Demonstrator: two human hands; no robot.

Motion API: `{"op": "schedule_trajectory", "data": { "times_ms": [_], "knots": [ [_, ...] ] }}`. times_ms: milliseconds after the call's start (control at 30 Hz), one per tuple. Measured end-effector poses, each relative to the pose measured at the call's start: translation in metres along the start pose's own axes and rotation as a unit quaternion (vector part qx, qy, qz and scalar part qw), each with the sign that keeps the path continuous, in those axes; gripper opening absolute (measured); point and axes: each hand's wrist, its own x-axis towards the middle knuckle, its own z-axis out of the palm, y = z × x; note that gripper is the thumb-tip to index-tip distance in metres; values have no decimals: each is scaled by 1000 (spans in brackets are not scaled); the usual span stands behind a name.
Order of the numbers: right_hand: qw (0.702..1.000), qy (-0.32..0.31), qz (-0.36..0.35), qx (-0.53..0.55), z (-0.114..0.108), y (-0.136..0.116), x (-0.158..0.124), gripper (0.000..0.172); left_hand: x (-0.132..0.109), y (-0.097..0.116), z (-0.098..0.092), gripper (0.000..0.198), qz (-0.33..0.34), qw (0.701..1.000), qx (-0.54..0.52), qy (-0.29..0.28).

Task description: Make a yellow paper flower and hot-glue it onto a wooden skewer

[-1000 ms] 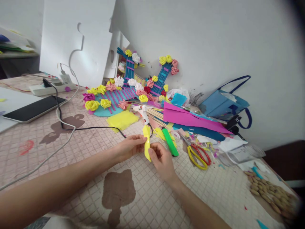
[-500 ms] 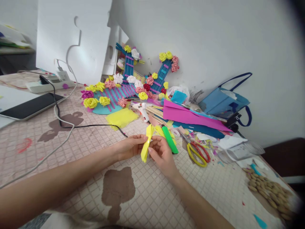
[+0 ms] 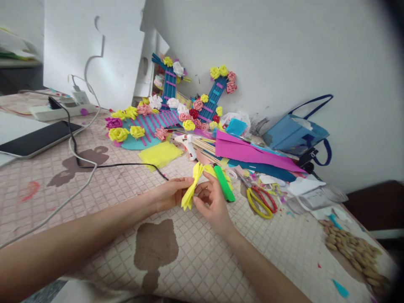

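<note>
Both my hands meet over the middle of the table on a folded yellow paper strip [image 3: 192,187]. My left hand [image 3: 170,192] pinches its middle from the left, and my right hand [image 3: 212,203] pinches it from the right with fingers curled. The strip leans, its top fanned out up-right and its lower end pointing down-left. A green marker [image 3: 225,184] lies just right of my right hand. Yellow-handled scissors [image 3: 259,201] lie further right.
A white glue gun [image 3: 188,145] with a black cord [image 3: 104,165] lies behind my hands, beside a yellow sheet [image 3: 160,154]. Paper-flower decorations [image 3: 164,118], a pink sheet [image 3: 249,154] and a blue bag [image 3: 298,134] crowd the wall. A phone [image 3: 38,139] and power strip [image 3: 59,110] sit left, seeds [image 3: 353,250] right.
The yellow strip has tilted from nearly upright to leaning down-left, and both hands have turned it while moving slightly up and away. The view has shifted a little.
</note>
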Motion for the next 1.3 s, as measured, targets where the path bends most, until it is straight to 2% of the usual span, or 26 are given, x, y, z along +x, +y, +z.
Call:
{"op": "schedule_trajectory", "data": {
  "times_ms": [200, 500, 633, 733, 1000, 1167, 1300],
  "knots": [
    [997, 36, -16, -63, 2, 0, -3, 60, -4, 0, 6, 17, 23, 999, 14, -21],
    [984, 79, -52, -152, 0, 1, -2, 58, -1, -4, 2, 21, 43, 998, 44, -10],
    [980, 84, -67, -170, 0, 1, -1, 52, -1, -4, 2, 23, 46, 998, 45, -4],
    [977, 100, -80, -171, 0, 1, -1, 55, -2, -4, 4, 24, 46, 998, 44, 0],
    [968, 97, -100, -209, -2, -2, 0, 54, -3, -3, 5, 23, 49, 998, 40, 3],
    [942, 98, -136, -290, -5, -3, 2, 49, -1, -3, 5, 23, 50, 998, 41, 9],
    [931, 84, -147, -322, -6, -3, 3, 52, -2, -3, 6, 22, 52, 998, 44, 12]
  ]
}}
